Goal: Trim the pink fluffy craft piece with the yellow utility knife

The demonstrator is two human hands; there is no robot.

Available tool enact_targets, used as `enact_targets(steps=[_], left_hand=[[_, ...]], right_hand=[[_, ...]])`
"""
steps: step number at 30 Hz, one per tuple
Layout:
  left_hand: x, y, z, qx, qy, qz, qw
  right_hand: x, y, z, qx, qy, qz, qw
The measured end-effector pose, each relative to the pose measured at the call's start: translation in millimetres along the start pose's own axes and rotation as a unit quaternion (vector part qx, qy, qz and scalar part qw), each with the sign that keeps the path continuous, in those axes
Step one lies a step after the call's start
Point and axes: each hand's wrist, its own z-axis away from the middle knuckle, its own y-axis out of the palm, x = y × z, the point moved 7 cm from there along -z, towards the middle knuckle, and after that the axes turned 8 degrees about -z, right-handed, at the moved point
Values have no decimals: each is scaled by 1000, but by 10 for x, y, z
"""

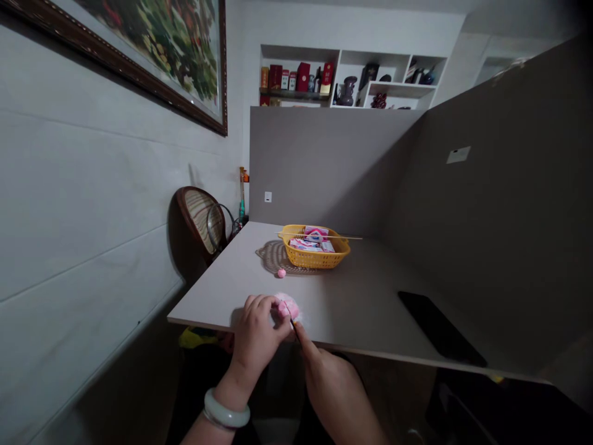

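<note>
Pink fluffy fibre ball (286, 307): at the grey tabletop's near edge, gripped.
Left hand (257, 327): curled shut around it; pale bangle (227, 410) on the wrist.
Right hand (331, 386): pinching a thin dark needle (293, 325) against the ball.
Surface: grey tabletop (365, 290), small pink ball (281, 273), yellow plastic basket (315, 259).
Room: white wall shelves (352, 77).

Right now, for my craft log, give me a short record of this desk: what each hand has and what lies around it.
Left hand: holds a fluffy pink fibre ball; pale round bangle on wrist
Right hand: pinches a thin dark needle-like tool against the ball
Nearby: small pink ball on the grey tabletop
Farther: yellow plastic basket of pink-and-white packets, thin wooden skewer across it, round woven mat beneath
Right: flat black slab
</note>
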Motion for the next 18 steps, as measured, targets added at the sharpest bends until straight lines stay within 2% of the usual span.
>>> enact_targets(steps=[6, 13, 18], left_hand=[[-19, -33, -1, -15, 23, -16, 999], [-11, -29, -17, -13, 23, -8, 1000], [18, -16, -6, -16, 23, -11, 1000]], right_hand=[[-68, -26, 163, 13, -4, 4, 1000], [27, -25, -36, -4, -2, 15, 1000], [-8, -54, 114, 3, -13, 13, 1000]])
